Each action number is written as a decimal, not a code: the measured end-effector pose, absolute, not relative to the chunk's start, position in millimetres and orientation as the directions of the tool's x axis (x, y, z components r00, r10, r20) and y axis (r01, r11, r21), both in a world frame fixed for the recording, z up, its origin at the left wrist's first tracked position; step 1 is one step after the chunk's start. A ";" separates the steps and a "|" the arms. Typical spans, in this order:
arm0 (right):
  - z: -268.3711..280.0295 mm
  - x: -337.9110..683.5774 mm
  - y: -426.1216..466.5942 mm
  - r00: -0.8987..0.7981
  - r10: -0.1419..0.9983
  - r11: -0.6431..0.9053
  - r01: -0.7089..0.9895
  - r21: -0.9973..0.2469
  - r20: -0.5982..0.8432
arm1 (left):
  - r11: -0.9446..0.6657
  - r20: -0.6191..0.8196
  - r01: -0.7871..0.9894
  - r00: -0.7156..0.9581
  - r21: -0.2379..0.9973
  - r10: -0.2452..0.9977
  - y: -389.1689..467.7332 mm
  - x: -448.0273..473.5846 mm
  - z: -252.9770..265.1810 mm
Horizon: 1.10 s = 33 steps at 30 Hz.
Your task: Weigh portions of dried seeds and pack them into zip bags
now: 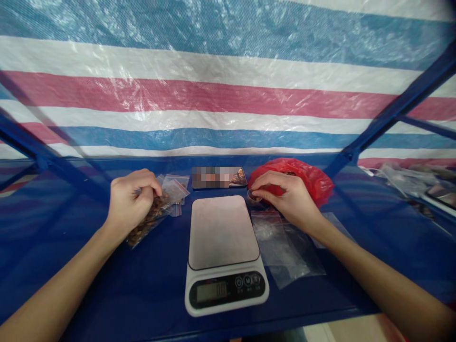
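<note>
My left hand (131,199) is closed, with fingers and thumb pinched at a clear zip bag (147,223) of small brown pieces. Part of that bag lies under the hand, beside other small zip bags (178,187). On the right, my right hand (288,194) pinches the rim of a small clear cup (254,198), its contents hard to make out. Just behind this hand is a red plastic bag (313,183). Between my hands stands a white kitchen scale (224,232) with a bare plate; its display appears to read 0.0.
Flat clear zip bags (285,247) lie right of the scale, under my right forearm. A phone (237,176) with a lit screen rests behind the scale. Blue metal struts (399,109) and a striped tarp (213,95) bound the blue shelf. More plastic bags (402,180) lie far right.
</note>
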State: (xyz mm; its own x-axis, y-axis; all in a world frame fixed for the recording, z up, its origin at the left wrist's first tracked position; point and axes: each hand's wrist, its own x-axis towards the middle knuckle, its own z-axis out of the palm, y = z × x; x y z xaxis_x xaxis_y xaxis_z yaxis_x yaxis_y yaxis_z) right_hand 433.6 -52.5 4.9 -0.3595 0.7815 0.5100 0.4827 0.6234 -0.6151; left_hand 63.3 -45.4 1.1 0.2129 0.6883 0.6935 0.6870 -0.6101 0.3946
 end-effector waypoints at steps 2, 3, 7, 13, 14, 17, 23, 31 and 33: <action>1.1 435.1 -51.6 -0.363 0.779 0.627 0.482 -0.612 0.512 | -0.623 0.703 0.685 0.225 0.379 0.675 -45.8 64.0 1.9; -0.6 435.7 -51.4 -0.369 0.774 0.633 0.484 -0.604 0.515 | -0.626 0.705 0.684 0.229 0.374 0.672 -45.8 64.2 2.0; -4.3 436.7 -51.8 -0.396 0.755 0.655 0.497 -0.570 0.522 | -0.614 0.692 0.690 0.226 0.384 0.686 -44.8 64.0 0.1; 7.0 434.5 -59.6 -0.387 0.726 0.681 0.520 -0.515 0.569 | -0.633 0.703 0.675 0.235 0.378 0.671 -45.3 65.1 -0.9; 9.4 435.6 -61.3 -0.363 0.730 0.672 0.534 -0.512 0.579 | -0.634 0.708 0.672 0.228 0.383 0.669 -45.6 65.5 -0.9; 12.3 448.0 -60.9 -0.198 0.744 0.598 0.623 -0.504 0.638 | -0.639 0.699 0.660 0.235 0.395 0.675 -45.7 66.3 -1.6; -4.7 497.9 -29.0 -0.061 0.829 0.392 0.772 -0.500 0.556 | -0.619 0.682 0.652 0.208 0.437 0.701 -44.5 65.6 -5.5; -6.8 520.6 -17.1 -0.215 0.849 0.398 0.861 -0.316 0.483 | -0.630 0.694 0.647 0.211 0.429 0.689 -45.8 67.9 -3.9; -6.3 524.3 -17.3 -0.322 0.845 0.433 0.881 -0.192 0.428 | -0.623 0.683 0.653 0.216 0.430 0.698 -45.7 67.9 -3.8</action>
